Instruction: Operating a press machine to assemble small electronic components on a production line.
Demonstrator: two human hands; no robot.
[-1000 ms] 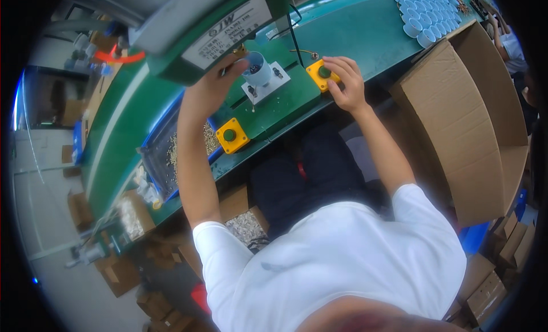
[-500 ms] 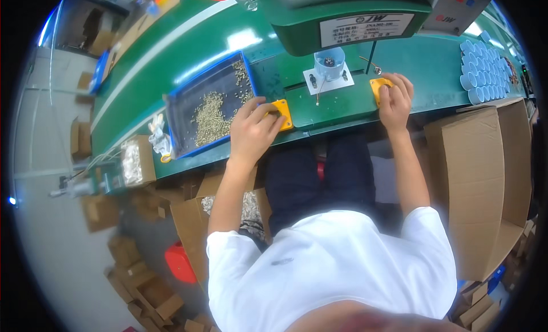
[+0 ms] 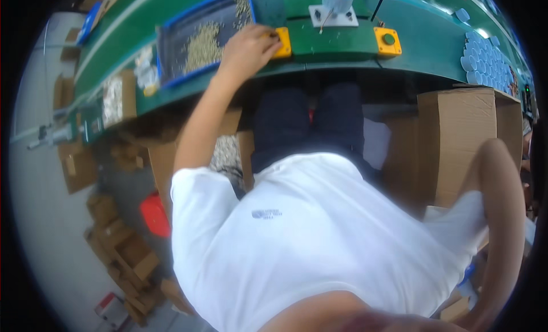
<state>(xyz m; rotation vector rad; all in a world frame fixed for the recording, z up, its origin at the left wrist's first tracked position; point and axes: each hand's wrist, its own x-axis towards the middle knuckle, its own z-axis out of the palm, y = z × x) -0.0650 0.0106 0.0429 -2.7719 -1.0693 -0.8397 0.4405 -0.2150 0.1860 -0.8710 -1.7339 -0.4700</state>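
My left hand (image 3: pixel 248 53) rests at the left yellow button box (image 3: pixel 282 42), fingers bent apart over its left side; I see nothing held in them. A matching yellow button box (image 3: pixel 389 41) with a green button stands to the right, with no hand on it. Between and beyond the two, a light-blue cup (image 3: pixel 338 1) sits on a white plate (image 3: pixel 349 19), cut by the top edge of the picture. My right arm (image 3: pixel 502 200) is bent up at the right, its elbow raised; the right hand is out of sight.
A blue-rimmed tray (image 3: pixel 177 81) of small metallic pieces lies left of my hand. Many light-blue cups (image 3: pixel 485 59) stand at the right of the green bench (image 3: pixel 422 66). An open cardboard box (image 3: pixel 465 135) sits below them. More boxes (image 3: pixel 128 249) and a red object (image 3: pixel 155 215) are lower left.
My right hand has left the right button box, and that arm has swung back up to the right. My left hand stays at its box. The view has tilted down toward my body.
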